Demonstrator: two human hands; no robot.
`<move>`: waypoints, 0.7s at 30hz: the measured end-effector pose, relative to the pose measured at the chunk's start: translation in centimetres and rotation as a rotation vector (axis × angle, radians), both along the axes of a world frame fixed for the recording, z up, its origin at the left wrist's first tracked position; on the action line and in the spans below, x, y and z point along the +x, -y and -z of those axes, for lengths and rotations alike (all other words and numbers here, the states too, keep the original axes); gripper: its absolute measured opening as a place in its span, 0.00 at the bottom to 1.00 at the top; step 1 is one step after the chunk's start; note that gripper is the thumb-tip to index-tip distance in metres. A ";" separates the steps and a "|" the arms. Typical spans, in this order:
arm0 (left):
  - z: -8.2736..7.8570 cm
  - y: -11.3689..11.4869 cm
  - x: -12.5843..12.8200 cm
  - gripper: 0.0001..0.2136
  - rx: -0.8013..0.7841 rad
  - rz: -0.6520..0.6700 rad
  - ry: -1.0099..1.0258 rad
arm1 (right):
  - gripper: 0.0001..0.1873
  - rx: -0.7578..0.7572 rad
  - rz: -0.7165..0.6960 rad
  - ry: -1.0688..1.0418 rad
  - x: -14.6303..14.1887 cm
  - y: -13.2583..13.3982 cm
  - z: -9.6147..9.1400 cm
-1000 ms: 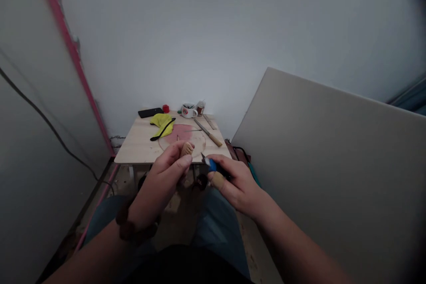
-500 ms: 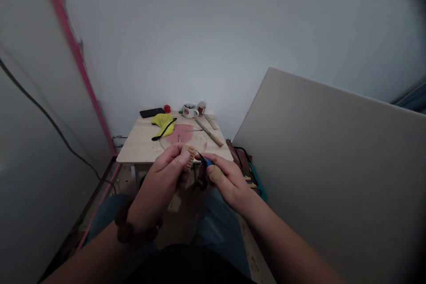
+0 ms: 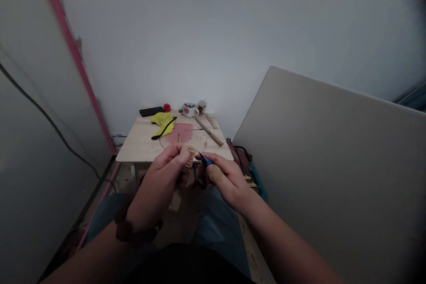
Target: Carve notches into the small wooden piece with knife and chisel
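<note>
Between the thumb and fingers of my left hand (image 3: 168,166) is a small tan wood carving (image 3: 189,158) with notched ridges along its right side. My right hand (image 3: 228,175) is closed round the blue handle of a carving knife (image 3: 205,159), with a tan wrap on the thumb. The thin dark blade points up and left towards the carving, and a small gap seems to lie between its tip and the wood. Both hands are just in front of the table's near edge, above my lap. The fingers beneath the carving are mostly hidden.
On the small wooden table (image 3: 133,148) lie a yellow cloth (image 3: 163,124), a black phone-like object (image 3: 151,112), a wooden-handled file (image 3: 209,132) and a white mug (image 3: 189,110) of tools. A pale panel (image 3: 319,164) stands close on the right, beside a teal-edged tray (image 3: 258,182).
The carving has tilted slightly and shifted a little left in my left hand. The knife tip now sits a bit farther from it. My right hand has barely moved.
</note>
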State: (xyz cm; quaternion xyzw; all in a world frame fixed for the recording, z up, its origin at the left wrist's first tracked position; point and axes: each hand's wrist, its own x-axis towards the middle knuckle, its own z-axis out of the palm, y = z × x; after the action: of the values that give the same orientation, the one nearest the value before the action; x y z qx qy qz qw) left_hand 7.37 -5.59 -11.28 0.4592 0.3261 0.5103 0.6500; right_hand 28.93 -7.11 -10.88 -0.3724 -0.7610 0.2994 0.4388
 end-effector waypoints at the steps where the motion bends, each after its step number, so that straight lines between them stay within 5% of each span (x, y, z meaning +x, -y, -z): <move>1: 0.1 0.0 0.0 0.12 0.000 0.000 -0.002 | 0.22 -0.003 0.000 -0.002 0.0 0.0 0.0; 12: -0.5 -1.0 -1.3 0.13 0.071 0.044 -0.174 | 0.24 -0.190 0.152 -0.163 0.6 -1.5 2.6; 16: 0.9 -2.2 -3.7 0.13 0.024 -0.044 -0.262 | 0.27 -0.183 0.363 0.071 2.2 -6.9 4.3; 21: 6.2 -3.7 -7.2 0.14 -0.156 -0.141 -0.138 | 0.18 -0.204 0.459 0.384 4.1 -17.4 6.7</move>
State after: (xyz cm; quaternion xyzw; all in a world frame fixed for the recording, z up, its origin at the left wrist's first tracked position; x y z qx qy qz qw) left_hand 0.16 -1.93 -17.47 0.4170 0.4402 0.4950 0.6223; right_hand 33.05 10.28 -17.56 -0.6262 -0.6922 0.1915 0.3034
